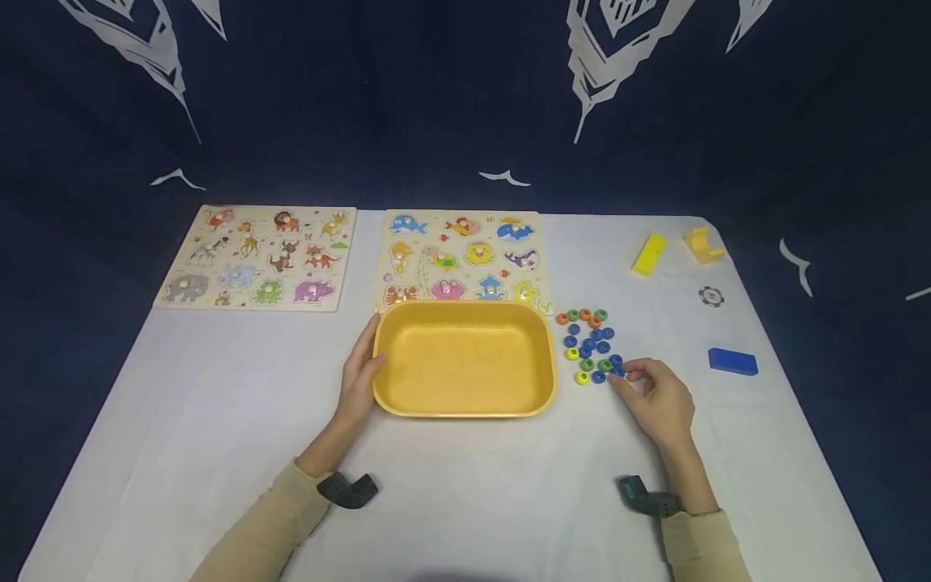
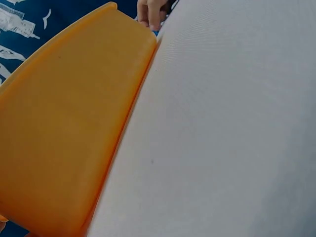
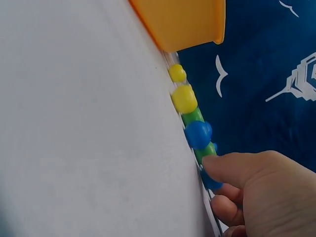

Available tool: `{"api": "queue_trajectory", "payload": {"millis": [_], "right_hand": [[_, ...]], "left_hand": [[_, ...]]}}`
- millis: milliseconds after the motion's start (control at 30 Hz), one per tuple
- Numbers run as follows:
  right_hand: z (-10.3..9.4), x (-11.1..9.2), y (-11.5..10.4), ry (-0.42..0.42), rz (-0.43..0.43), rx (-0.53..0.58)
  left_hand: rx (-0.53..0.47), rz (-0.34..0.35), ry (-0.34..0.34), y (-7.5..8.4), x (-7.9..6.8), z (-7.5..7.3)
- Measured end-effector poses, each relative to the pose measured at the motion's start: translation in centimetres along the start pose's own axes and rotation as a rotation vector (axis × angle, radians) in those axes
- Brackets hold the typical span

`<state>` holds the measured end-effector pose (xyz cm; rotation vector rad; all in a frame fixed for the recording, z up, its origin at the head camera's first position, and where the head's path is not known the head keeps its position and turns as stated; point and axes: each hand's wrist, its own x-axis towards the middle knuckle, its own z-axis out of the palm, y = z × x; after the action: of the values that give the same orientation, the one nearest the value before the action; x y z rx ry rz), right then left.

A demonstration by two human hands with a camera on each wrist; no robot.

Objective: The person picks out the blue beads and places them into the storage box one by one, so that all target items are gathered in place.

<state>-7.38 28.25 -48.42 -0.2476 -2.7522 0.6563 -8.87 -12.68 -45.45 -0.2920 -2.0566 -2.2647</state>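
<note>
A yellow plastic tray (image 1: 465, 360) lies on the table, its inside bare. My left hand (image 1: 355, 383) grips its left end, thumb over the rim and fingers along the outer wall. In the left wrist view the tray's side (image 2: 64, 123) fills the left part, and the hand is mostly out of frame. To the right of the tray are several small round beads, blue, green, orange and yellow. At their near right edge my right hand (image 1: 660, 402) pinches a blue bead (image 3: 211, 180) between thumb and fingers. Yellow beads (image 3: 184, 99) lie closer to the tray.
Behind the tray lies a sea-animal puzzle board (image 1: 480, 252), partly covered by its rim. A second animal puzzle board (image 1: 256, 259) is at the back left. On the right are a yellow block (image 1: 650, 255), a yellow curved piece (image 1: 702, 246), a patterned chip (image 1: 711, 297) and a blue block (image 1: 732, 361).
</note>
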Motion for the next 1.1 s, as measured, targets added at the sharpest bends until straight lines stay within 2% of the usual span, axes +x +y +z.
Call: {"api": "queue_trajectory", "payload": {"millis": [67,233,300,333,433,533,567,700,867,1000,1100], "right_hand": [[-0.1,0.0,-0.3,0.019,0.025,0.027],[-0.2,0.6,-1.3,0.075,0.131,0.187],[1.1,1.4,-1.2,0.084,0.108,0.243],[1.9,1.9,-1.4,0.096,0.063,0.270],[1.4,2.8,-6.0,0.009,-0.080,0.361],[-0.4,3.3,-13.4,-0.146,-0.201,0.449],[-1.1,3.2,-16.0,-0.216,-0.213,0.457],[1.3,3.4,-21.2,-0.376,-0.302,0.444],[4.8,2.4,-24.7,-0.511,-0.314,0.385],[6.8,1.4,-25.6,-0.569,-0.310,0.309],[7.7,0.9,-25.9,-0.582,-0.330,0.280]], "left_hand": [[-0.004,0.001,0.001,0.1,0.0,0.1],[-0.003,0.004,0.008,0.1,0.0,0.2],[0.007,0.001,0.015,0.1,-0.1,0.2],[0.014,0.001,0.019,0.2,-0.1,0.1],[0.027,0.004,0.027,0.3,0.0,0.1],[0.026,0.015,0.025,0.3,0.2,0.1],[0.024,0.017,0.025,0.4,0.2,0.2],[0.016,0.026,0.030,0.3,0.3,0.2],[-0.009,0.039,0.019,-0.5,0.4,0.0],[-0.011,0.047,0.011,-1.4,0.3,-0.3],[-0.001,0.051,0.014,-1.3,0.2,-0.4]]}}
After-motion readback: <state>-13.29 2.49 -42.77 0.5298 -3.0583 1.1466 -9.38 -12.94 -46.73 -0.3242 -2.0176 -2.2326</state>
